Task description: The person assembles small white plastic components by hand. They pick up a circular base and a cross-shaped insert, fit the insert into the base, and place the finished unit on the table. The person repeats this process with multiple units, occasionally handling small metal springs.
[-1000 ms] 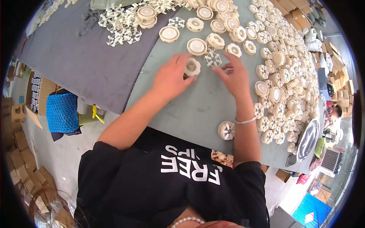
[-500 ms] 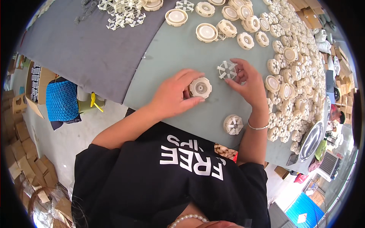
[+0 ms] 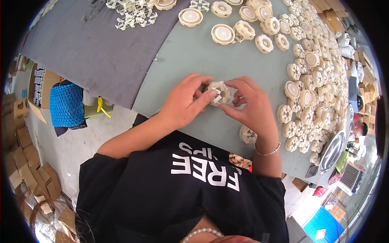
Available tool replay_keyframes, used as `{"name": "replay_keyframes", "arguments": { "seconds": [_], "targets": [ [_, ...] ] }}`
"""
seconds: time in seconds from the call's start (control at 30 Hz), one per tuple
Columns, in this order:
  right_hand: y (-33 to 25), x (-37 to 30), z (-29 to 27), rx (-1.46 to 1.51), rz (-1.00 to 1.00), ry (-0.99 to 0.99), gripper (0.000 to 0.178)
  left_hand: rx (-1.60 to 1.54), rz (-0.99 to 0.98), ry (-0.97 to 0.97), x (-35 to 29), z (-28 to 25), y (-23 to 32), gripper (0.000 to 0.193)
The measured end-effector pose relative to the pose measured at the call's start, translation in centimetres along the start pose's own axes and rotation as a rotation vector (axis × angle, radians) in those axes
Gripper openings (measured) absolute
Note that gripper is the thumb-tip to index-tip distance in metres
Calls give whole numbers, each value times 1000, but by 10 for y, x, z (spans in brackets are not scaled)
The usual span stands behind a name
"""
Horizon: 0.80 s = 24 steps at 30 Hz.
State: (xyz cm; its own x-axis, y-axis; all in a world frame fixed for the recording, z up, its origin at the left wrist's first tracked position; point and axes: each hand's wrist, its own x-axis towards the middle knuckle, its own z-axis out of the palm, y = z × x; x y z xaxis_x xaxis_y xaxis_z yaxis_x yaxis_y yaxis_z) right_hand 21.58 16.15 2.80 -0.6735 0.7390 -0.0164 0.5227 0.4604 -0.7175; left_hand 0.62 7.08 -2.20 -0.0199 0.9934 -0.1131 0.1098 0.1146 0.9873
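Observation:
Above the grey-green tabletop [image 3: 182, 52], my left hand [image 3: 181, 98] is closed round a cream round plastic housing [image 3: 213, 86], thumb across its near side. My right hand [image 3: 252, 103] pinches a pale spoked plastic wheel [image 3: 227, 95] between thumb and fingers. The wheel lies against the open face of the housing; whether it is seated inside cannot be made out. Beside my right wrist rests another cream housing [image 3: 246, 134], partly covered by the forearm.
Rows of cream spoked assemblies [image 3: 310, 81] crowd the table's right side. Loose cream housings [image 3: 223, 34] lie at the back. White spoked wheels [image 3: 135, 15] and dark springs [image 3: 94, 9] sit on a grey cloth [image 3: 101, 52]. A shiny metal tray [image 3: 333, 152] stands at the right edge.
My right hand has moved left and nearer, bringing the spoked wheel onto the housing. My left thumb has shifted up over the housing's near side.

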Motion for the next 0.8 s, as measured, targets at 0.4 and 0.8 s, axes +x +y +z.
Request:
{"name": "replay_keyframes", "arguments": {
  "seconds": [0.4,0.8],
  "targets": [
    [2,-4,12,-83,-37,-88,50,184,121,-14,-2,6,-8,50],
    [44,-39,-88,-124,420,315,65,-66,13,30,-7,-10,-16,41]
  ]
}}
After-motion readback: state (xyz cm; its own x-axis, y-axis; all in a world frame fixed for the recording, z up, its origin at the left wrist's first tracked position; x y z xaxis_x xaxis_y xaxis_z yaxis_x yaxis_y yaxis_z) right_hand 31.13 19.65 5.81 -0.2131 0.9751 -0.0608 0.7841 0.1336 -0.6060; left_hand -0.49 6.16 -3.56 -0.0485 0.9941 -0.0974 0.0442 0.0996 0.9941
